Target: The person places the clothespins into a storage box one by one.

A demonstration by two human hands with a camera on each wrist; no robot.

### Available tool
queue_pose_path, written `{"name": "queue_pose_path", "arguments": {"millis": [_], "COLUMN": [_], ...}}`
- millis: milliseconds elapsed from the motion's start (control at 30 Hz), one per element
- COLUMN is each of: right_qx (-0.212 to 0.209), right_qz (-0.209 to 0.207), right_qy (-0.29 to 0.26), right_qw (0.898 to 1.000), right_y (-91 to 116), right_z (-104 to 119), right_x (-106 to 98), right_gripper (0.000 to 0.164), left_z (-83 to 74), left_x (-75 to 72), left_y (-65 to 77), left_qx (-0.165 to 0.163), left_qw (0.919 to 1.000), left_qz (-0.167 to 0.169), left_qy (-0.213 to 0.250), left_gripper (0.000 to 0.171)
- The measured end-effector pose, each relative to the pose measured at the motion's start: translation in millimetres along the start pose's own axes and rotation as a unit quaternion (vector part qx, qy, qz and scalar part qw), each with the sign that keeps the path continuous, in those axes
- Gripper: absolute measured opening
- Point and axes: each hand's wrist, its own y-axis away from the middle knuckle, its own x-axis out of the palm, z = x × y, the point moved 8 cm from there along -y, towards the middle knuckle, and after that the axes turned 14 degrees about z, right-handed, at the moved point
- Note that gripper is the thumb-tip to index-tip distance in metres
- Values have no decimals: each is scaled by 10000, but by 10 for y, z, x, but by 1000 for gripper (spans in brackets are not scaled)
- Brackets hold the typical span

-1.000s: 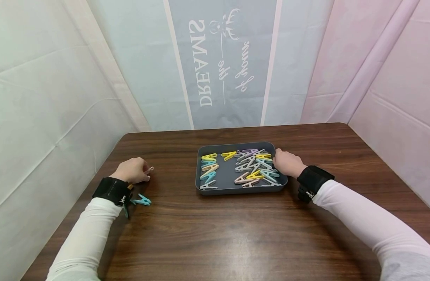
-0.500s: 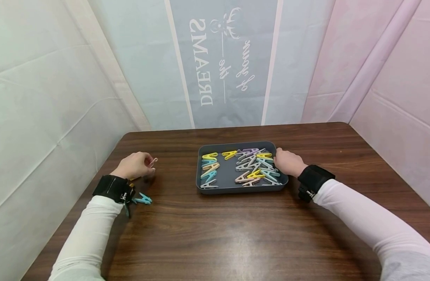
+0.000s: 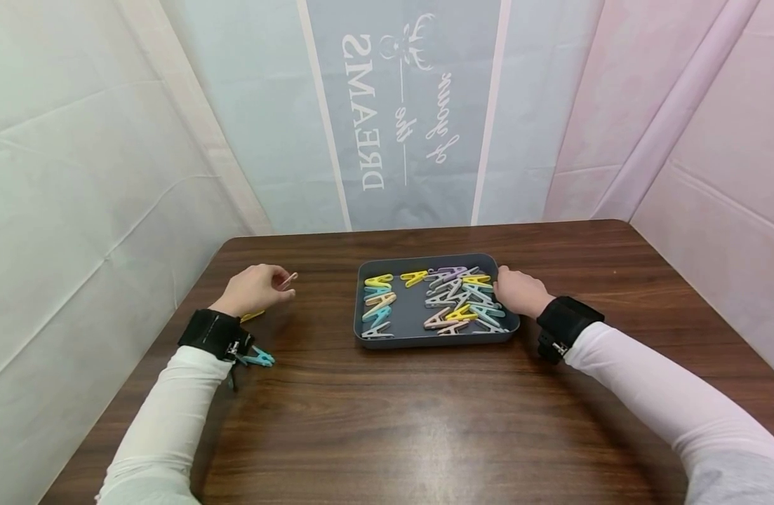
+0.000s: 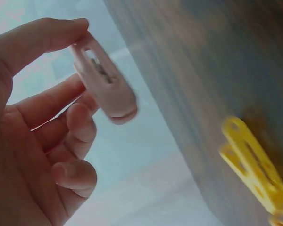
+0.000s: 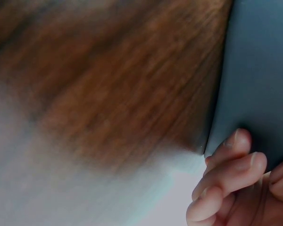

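Observation:
Between its thumb and fingers my left hand (image 3: pixel 254 289) pinches a pale pink clothespin (image 4: pixel 106 87), raised above the left part of the table. A yellow clothespin (image 4: pixel 254 165) lies on the wood below that hand. Near the left wrist is a teal clothespin (image 3: pixel 258 358), partly covered by the wrist strap. My right hand (image 3: pixel 519 291) holds the right wall of a dark grey tray (image 3: pixel 408 315), its fingers curled against the outer side (image 5: pixel 254 70). Inside the tray, a column of clothespins runs down the left, a yellow one lies near the back, and many crowd the right.
The brown wooden table (image 3: pixel 387 414) extends on all sides of the tray. Pale cloth hangs behind it, with a printed grey panel (image 3: pixel 402 203). White sheeting (image 3: pixel 96 210) borders the left side, pinkish sheeting (image 3: pixel 709 245) the right.
My left hand has lifted off the table and moved right and farther back with the pink clothespin, uncovering part of the yellow one. My right hand and the tray have stayed put.

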Motion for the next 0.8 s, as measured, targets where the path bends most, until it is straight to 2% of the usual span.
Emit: {"name": "queue_pose_path", "arguments": {"millis": [233, 433, 600, 800], "right_qx": [77, 44, 57, 49], "right_qz": [39, 47, 31, 30], "right_qy": [-38, -28, -45, -27], "right_qw": [10000, 10000, 10000, 10000], "right_y": [0, 2, 10, -19], "right_z": [-12, 6, 0, -21], "right_x": [0, 4, 0, 19], "right_gripper": [42, 41, 41, 42], "left_z": [-546, -1135, -1593, -2004], "left_x": [-139, -168, -91, 175], "left_y": [-205, -470, -661, -834], "left_qx": [416, 921, 1237, 1528], "left_qw": [9987, 9930, 9848, 9725], "left_qz": [-204, -88, 207, 624], "left_qy": [-232, -738, -1200, -1645], "left_gripper": [37, 33, 29, 28]}}
